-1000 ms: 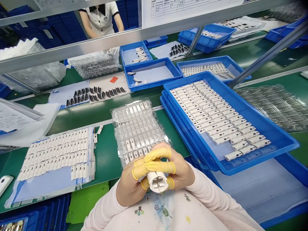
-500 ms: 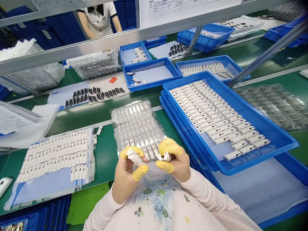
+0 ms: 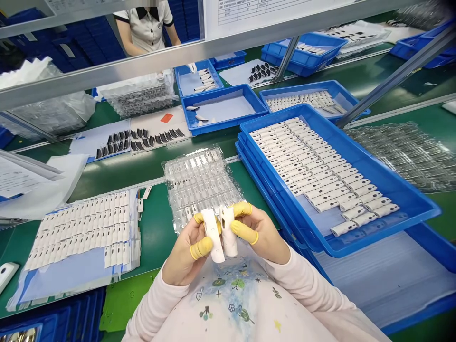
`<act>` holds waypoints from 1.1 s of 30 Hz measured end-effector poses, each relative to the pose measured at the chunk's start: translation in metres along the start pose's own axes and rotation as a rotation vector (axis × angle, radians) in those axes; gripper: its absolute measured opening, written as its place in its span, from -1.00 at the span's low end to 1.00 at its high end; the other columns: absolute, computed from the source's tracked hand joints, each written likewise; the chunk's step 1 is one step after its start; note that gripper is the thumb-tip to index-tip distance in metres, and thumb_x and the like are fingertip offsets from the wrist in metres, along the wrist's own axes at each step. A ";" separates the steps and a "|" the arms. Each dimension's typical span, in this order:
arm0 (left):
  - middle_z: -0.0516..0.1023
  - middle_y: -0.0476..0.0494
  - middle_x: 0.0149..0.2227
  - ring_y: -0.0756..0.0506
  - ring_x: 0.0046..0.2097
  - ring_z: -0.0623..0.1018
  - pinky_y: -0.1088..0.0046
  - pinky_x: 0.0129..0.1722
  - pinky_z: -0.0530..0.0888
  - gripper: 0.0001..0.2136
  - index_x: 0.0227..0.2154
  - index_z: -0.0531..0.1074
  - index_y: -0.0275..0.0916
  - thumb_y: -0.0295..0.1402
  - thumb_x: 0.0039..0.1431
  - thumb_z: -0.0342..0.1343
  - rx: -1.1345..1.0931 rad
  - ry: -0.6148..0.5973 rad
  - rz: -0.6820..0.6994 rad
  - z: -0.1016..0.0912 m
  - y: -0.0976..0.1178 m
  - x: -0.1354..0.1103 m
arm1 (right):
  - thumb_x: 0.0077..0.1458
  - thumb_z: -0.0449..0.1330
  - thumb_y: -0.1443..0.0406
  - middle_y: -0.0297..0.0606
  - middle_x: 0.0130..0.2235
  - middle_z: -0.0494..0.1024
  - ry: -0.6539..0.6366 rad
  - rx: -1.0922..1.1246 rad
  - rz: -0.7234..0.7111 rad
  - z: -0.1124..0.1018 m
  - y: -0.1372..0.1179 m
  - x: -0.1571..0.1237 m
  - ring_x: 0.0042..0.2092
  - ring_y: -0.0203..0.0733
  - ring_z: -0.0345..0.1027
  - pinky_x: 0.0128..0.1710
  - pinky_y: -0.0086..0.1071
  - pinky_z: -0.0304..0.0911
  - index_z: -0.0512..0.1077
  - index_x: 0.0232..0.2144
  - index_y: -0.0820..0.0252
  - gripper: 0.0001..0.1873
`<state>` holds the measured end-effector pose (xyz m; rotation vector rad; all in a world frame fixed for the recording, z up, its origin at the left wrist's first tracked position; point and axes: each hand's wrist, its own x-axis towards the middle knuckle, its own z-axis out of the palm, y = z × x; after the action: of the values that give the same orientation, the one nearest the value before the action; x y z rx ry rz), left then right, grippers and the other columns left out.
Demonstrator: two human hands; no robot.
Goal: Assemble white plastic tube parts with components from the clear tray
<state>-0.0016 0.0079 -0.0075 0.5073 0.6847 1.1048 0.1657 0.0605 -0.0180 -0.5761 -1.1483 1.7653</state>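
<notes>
My left hand (image 3: 187, 254) pinches a long white plastic shell (image 3: 213, 233) between fingers in yellow finger cots. My right hand (image 3: 261, 232) grips a second white plastic shell (image 3: 228, 229) the same way. Both pieces stand nearly upright, side by side and close together, just in front of my chest. Directly behind them lies a clear blister tray (image 3: 199, 183) with small white parts in its pockets. To the right a blue tray (image 3: 395, 190) holds rows of white shells.
A sheet of white shells in rows (image 3: 83, 228) lies at my left on the green bench. Dark curved parts (image 3: 138, 137) and more blue trays (image 3: 224, 107) sit farther back. A person in a white shirt (image 3: 146, 28) stands beyond the metal rail (image 3: 178, 59). Clear empty blister trays (image 3: 409, 152) are stacked at right.
One second ago both hands held one joined white piece end-on. The hands then drew apart with a piece each, and now hold the two shells upright beside each other.
</notes>
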 end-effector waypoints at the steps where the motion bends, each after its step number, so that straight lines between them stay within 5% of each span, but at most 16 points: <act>1: 0.53 -0.01 -0.37 -0.02 -0.35 0.55 0.44 -0.25 0.49 -0.58 -0.10 0.44 -0.19 -0.23 -0.01 0.42 -0.001 0.009 -0.017 0.000 0.000 -0.001 | 0.11 0.36 0.18 -0.35 -0.44 0.59 -0.013 0.041 0.031 0.000 -0.001 0.000 -0.49 -0.30 0.48 -0.50 -0.44 0.44 0.47 -0.30 0.16 -0.79; 7: 0.61 -0.20 -0.10 -0.23 -0.04 0.63 0.22 0.04 0.51 -0.48 -0.02 0.45 -0.20 -0.22 -0.05 0.44 -0.018 0.021 -0.060 -0.001 -0.003 -0.004 | -0.09 0.48 0.09 -0.41 -0.58 0.52 0.059 0.221 0.317 0.004 -0.006 0.000 -0.60 -0.30 0.43 -0.61 -0.48 0.37 0.43 -0.51 0.21 -0.62; 14: 0.62 -0.22 -0.06 -0.30 0.05 0.60 0.13 0.13 0.46 -0.46 0.01 0.46 -0.19 -0.23 -0.05 0.45 -0.060 0.014 -0.063 -0.004 -0.008 -0.005 | -0.16 0.51 0.05 -0.43 -0.63 0.49 0.126 0.295 0.382 0.007 -0.003 -0.002 -0.61 -0.32 0.44 -0.62 -0.52 0.35 0.48 -0.54 0.22 -0.59; 22: 0.65 -0.12 -0.25 -0.10 -0.26 0.66 0.41 -0.18 0.57 -0.56 -0.06 0.50 -0.21 -0.26 -0.01 0.43 -0.068 -0.011 -0.025 -0.002 -0.006 -0.004 | -0.19 0.53 0.08 -0.41 -0.62 0.50 0.159 0.372 0.383 0.008 0.000 -0.005 -0.60 -0.34 0.39 -0.60 -0.52 0.28 0.49 -0.55 0.24 -0.60; 27: 0.58 0.04 -0.46 0.11 -0.50 0.53 0.73 -0.50 0.43 -0.70 -0.21 0.54 -0.23 -0.29 0.00 0.43 -0.069 0.006 0.027 -0.003 -0.001 -0.006 | -0.10 0.48 0.12 -0.39 -0.59 0.49 0.146 0.505 0.360 0.008 0.005 -0.006 -0.57 -0.38 0.29 -0.54 -0.51 0.19 0.47 -0.56 0.23 -0.64; 33: 0.53 0.04 -0.42 0.07 -0.47 0.53 0.65 -0.49 0.48 -0.72 -0.24 0.48 -0.20 -0.29 0.02 0.41 0.015 0.051 0.101 -0.005 -0.003 -0.005 | -0.03 0.43 0.09 -0.39 -0.54 0.46 0.121 0.599 0.355 0.013 0.011 -0.005 -0.46 -0.31 0.30 -0.39 -0.44 0.22 0.48 -0.52 0.19 -0.67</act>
<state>-0.0043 0.0018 -0.0116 0.5329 0.7187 1.2116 0.1536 0.0486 -0.0222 -0.5254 -0.4019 2.2131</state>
